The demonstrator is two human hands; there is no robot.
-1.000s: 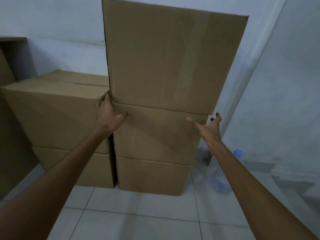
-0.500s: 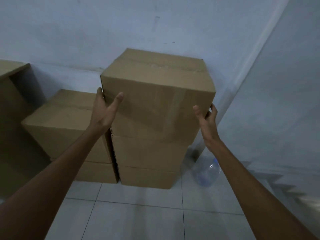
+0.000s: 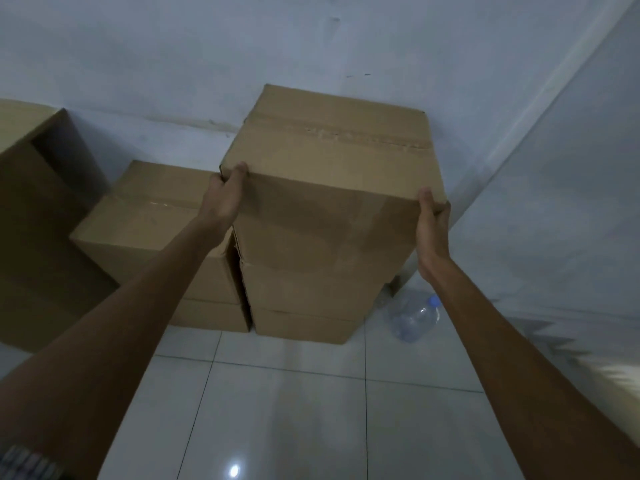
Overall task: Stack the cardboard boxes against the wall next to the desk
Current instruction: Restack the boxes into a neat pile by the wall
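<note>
Top box [image 3: 332,161] sits centre frame, on top of the three-high stack; the middle box [image 3: 311,289] and bottom box [image 3: 301,325] are under it, on the tiled floor [image 3: 311,410]. Back edge of the top box is at the wall [image 3: 311,46]; cannot tell if it touches.

Left hand [image 3: 223,199] is on the near left top corner of the top box. Fingers [image 3: 239,169] curl over the top edge at that corner, palm against the left side face. It grips the box.

Right hand [image 3: 431,230] is on the near right top corner. Thumb [image 3: 426,199] lies on the front face near the top edge, the other fingers wrap round onto the right side face and are mostly hidden. It also grips the box.

So the box sits between both hands, held at the two near top corners, thumbs and fingertips at top-edge height. Tape seam runs across the lid, well behind the fingers.

Left of centre: a lower two-box stack [image 3: 149,220], just beside the tall stack, its top well below the left hand. Far left of frame: a larger brown piece [image 3: 38,209], edge-on and dim, possibly the worktop side; cannot tell.

Lower right of the tall stack: a clear plastic bottle [image 3: 414,318] with a blue cap lies on the floor, near the bottom box, in the corner of the room.
</note>
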